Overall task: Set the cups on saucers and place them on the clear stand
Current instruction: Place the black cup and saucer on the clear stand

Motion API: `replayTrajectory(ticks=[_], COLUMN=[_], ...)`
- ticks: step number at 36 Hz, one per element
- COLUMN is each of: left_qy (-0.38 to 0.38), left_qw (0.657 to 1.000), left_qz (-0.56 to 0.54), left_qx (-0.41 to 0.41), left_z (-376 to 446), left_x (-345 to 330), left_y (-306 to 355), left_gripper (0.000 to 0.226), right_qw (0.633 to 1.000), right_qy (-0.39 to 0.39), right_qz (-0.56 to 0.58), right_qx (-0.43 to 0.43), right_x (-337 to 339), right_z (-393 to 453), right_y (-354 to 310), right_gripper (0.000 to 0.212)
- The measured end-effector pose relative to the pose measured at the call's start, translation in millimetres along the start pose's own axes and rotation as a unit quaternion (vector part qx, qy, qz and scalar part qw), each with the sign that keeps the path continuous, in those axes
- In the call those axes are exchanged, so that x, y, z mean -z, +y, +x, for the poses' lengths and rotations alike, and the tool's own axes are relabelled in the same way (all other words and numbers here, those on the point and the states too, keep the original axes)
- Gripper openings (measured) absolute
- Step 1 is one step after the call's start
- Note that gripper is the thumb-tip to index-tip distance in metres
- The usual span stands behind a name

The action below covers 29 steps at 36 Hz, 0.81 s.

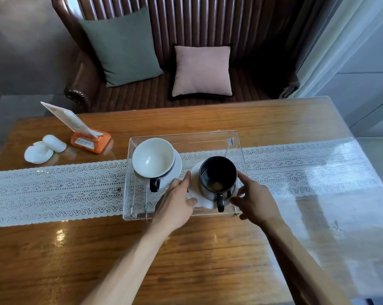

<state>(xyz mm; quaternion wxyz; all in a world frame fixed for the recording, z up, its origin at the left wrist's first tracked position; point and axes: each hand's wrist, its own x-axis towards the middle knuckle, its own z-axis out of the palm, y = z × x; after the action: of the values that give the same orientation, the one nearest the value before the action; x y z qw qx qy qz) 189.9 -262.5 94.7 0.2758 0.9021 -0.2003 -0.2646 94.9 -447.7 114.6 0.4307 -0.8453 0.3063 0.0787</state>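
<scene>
Left hand [177,201]: fingers curled on the left rim of the white saucer [197,183], thumb at its near edge, apparently gripping it. Right hand [255,200]: fingers spread and loosely cupped at the saucer's right side, beside the black cup [218,175]; whether it actually pressed on the saucer, cannot tell. Black cup stood upright on that saucer, handle toward the near edge of the counter [208,249].

Saucer sat on the right half of the clear stand [236,137], toward its near edge. On the stand's left half: white cup [153,157] on a second saucer [177,166], dark handle pointing near. Stand straddled the lace runner [54,186] at mid-counter.

Judgement: placement of the second set nearly finished. To do it well: keep the saucer level, slide it slightly away from the stand's near edge, keep clear of the neighbouring saucer, then release both hands together so the cup does not rock.

Far-left corner: orange card holder [90,140], small white dishes [43,149].
</scene>
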Motion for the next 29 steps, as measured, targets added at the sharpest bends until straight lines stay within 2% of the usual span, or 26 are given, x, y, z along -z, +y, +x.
replayTrajectory(ticks=[4, 6, 12, 15, 19, 29], left_qy=[0.014, 0.034, 0.125, 0.169, 0.194, 0.210], left_qw=[0.996, 0.991, 0.973, 0.961, 0.949, 0.929], left_qz=[0.087, 0.122, 0.179, 0.185, 0.212, 0.291], left_qx=[-0.028, -0.040, -0.080, -0.115, -0.130, -0.093], left_z=[-8, -13, -31, -38, -43, -38], left_x=[1, 0, -9, -17, -27, -36], left_y=[2, 3, -3, -8, -8, 0], left_gripper=[0.072, 0.067, 0.053, 0.054, 0.058, 0.063], right_qw=[0.997, 0.988, 0.936, 0.911, 0.909, 0.922], right_qy=[0.035, 0.070, 0.185, 0.240, 0.241, 0.216], right_qz=[-0.065, -0.132, -0.271, -0.306, -0.315, -0.301], right_qx=[0.018, 0.035, 0.127, 0.134, 0.128, 0.114], right_x=[-5, -9, -23, -31, -38, -40], right_z=[-8, -15, -32, -33, -32, -28], right_y=[3, 7, 23, 34, 46, 49], right_gripper=[0.061, 0.058, 0.050, 0.052, 0.062, 0.072])
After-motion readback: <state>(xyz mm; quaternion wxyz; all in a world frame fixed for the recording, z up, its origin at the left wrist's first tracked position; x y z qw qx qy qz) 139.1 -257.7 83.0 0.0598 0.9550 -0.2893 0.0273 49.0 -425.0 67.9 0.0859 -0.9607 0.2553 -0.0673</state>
